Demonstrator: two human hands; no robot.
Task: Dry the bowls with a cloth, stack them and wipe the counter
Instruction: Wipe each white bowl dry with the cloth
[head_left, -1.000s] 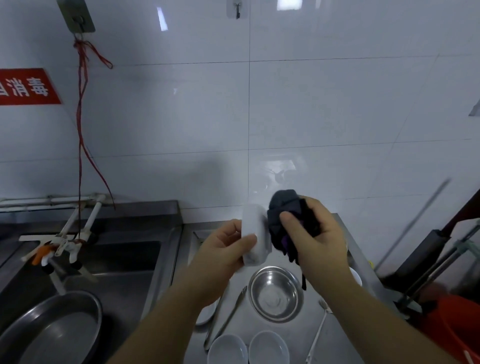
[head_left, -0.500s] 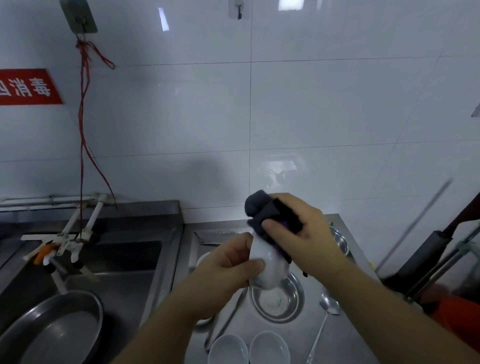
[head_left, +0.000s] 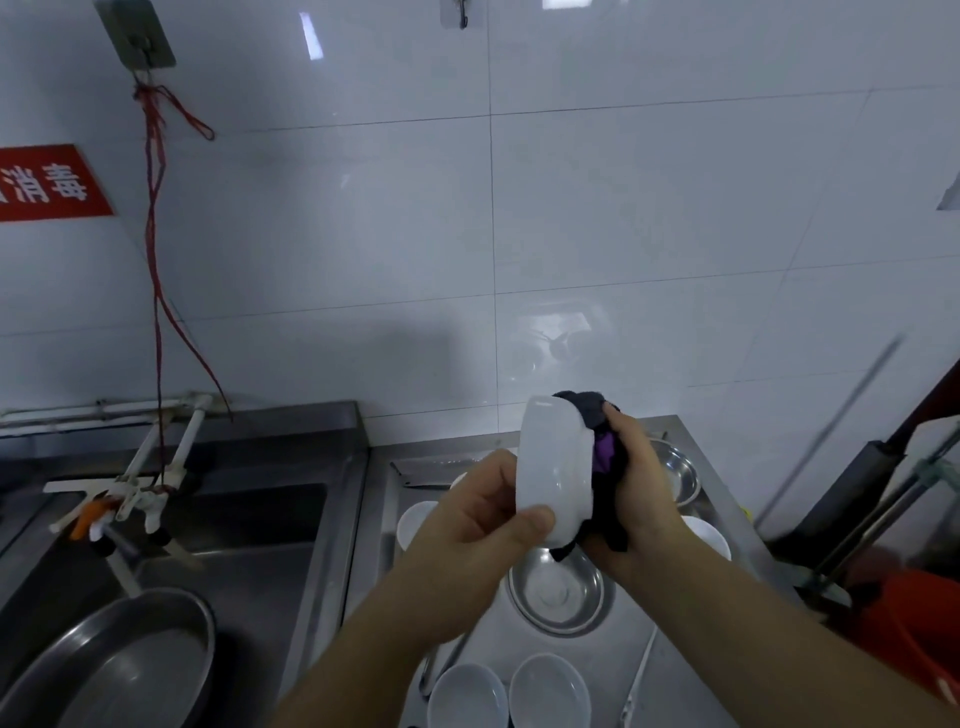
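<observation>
Bowl (head_left: 556, 467) raised on edge above counter (head_left: 597, 654), pinched at rim by left hand (head_left: 478, 525) thumb and curled fingers to bare its side, cloth (head_left: 602, 441) bunched in right hand (head_left: 636, 493) fingers, pressed against it for drying

A bowl (head_left: 556, 467) is held above the counter (head_left: 691, 447), the left hand (head_left: 478, 525) on its left, the right hand (head_left: 636, 488) and cloth (head_left: 602, 452) on its right. Below them a metal bowl (head_left: 556, 592) sits on the counter; nearer lie two small bowls (head_left: 519, 696) side by side. The sink (head_left: 270, 551) lies left, a basin (head_left: 114, 670) in it.
</observation>
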